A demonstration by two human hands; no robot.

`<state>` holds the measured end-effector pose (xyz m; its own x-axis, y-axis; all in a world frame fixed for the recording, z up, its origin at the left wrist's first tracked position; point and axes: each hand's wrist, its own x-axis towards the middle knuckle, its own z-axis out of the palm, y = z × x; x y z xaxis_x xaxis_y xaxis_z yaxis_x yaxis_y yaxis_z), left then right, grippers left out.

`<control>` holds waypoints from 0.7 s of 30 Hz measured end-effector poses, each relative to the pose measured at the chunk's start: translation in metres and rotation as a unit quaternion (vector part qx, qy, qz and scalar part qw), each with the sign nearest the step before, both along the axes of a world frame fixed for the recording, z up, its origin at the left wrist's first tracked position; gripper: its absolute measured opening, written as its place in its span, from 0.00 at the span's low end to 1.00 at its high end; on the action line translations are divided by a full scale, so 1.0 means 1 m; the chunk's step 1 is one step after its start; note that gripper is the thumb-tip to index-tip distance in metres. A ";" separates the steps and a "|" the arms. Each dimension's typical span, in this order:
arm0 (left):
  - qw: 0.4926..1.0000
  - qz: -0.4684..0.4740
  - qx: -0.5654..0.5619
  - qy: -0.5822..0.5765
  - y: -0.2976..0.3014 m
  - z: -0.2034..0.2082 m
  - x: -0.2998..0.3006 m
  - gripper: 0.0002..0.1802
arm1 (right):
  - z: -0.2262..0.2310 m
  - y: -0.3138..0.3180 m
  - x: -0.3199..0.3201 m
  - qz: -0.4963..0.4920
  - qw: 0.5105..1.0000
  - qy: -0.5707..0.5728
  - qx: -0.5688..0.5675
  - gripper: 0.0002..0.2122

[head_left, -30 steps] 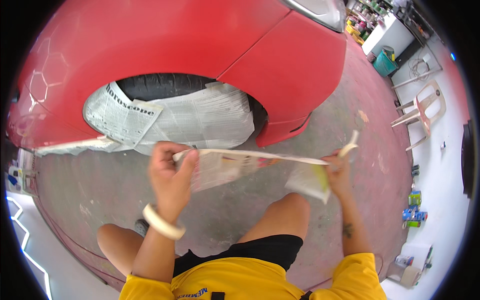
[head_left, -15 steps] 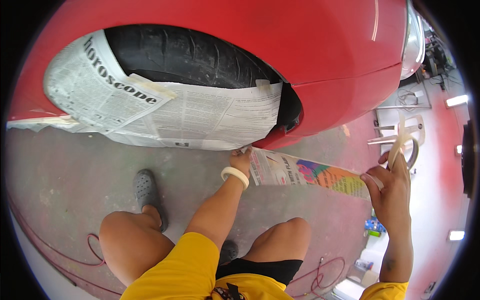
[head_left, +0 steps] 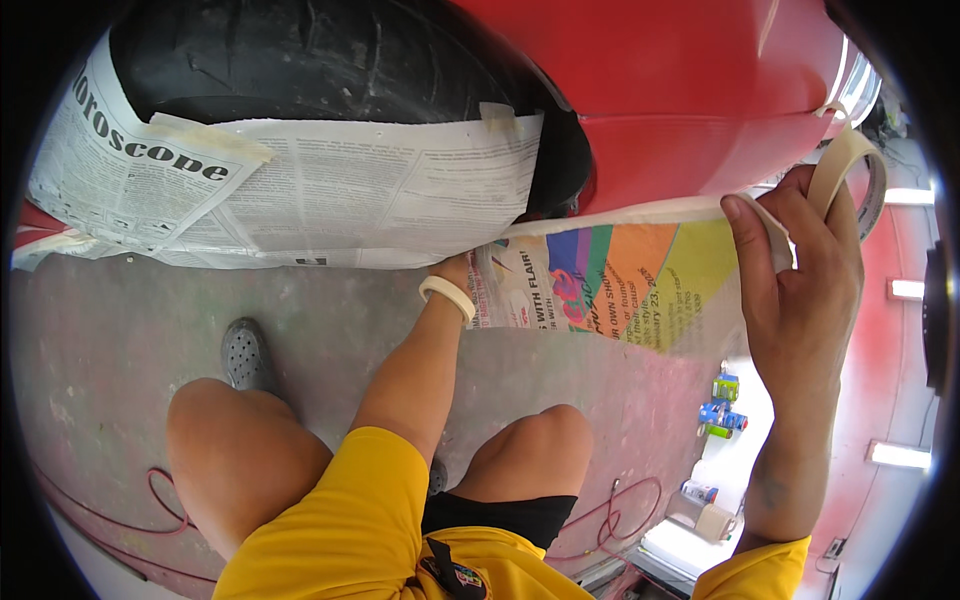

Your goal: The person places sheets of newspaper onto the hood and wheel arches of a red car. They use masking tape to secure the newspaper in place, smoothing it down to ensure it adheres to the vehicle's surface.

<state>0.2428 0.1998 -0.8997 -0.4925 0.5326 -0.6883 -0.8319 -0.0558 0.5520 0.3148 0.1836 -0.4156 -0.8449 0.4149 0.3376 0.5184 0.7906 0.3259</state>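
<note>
My left hand [head_left: 457,268] is closed at the left end of a colourful newspaper strip [head_left: 620,275], low beside the wheel; its fingertips are mostly hidden. A cream ring [head_left: 447,296] circles that wrist. Raised at the right, my right hand [head_left: 805,270] is closed on a roll of masking tape [head_left: 850,180], with the thumb and a finger at the strip's far end. The strip stretches between both hands, pale tape along its upper edge, just below the red car bumper [head_left: 690,150]. Newspaper sheets [head_left: 370,190] taped together cover the lower part of the black tyre [head_left: 300,60].
Red hoses [head_left: 160,490] lie on the stained concrete floor [head_left: 340,360] at both sides. Cans and bottles [head_left: 722,410] stand at the lower right beside a white surface. My knees are bent, and a grey clog [head_left: 247,355] is under the left one.
My view has come closer to the wheel and bumper. The right hand has risen with the tape roll, lifting the strip's right end up along the bumper's lower edge; the left hand stays at the other end.
</note>
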 end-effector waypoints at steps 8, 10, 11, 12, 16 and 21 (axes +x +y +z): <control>1.000 0.019 -0.008 -0.022 0.012 -0.013 0.002 0.24 | 0.003 0.003 -0.003 0.025 0.999 -0.011 0.033 0.10; 0.999 0.019 -0.012 -0.025 0.012 -0.016 0.002 0.24 | 0.002 0.001 -0.006 0.023 0.999 -0.012 0.040 0.09; 0.999 0.018 -0.015 -0.028 0.012 -0.017 0.003 0.24 | 0.002 0.000 -0.006 0.023 0.999 -0.012 0.042 0.09; 0.999 0.019 -0.018 -0.031 0.013 -0.018 0.004 0.24 | 0.002 -0.001 -0.007 0.023 0.999 -0.012 0.045 0.09; 0.998 0.019 -0.026 -0.045 0.016 -0.022 0.010 0.24 | 0.003 -0.008 -0.007 0.012 0.998 -0.016 0.056 0.08; 0.997 0.027 -0.033 -0.068 0.021 -0.034 0.010 0.24 | 0.001 -0.017 -0.008 0.004 0.998 -0.021 0.059 0.08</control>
<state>0.2526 0.2211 -0.9333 -0.4191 0.4589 -0.7834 -0.8960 -0.0692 0.4387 0.3066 0.1668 -0.4145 -0.8625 0.3671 0.3483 0.4961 0.7492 0.4389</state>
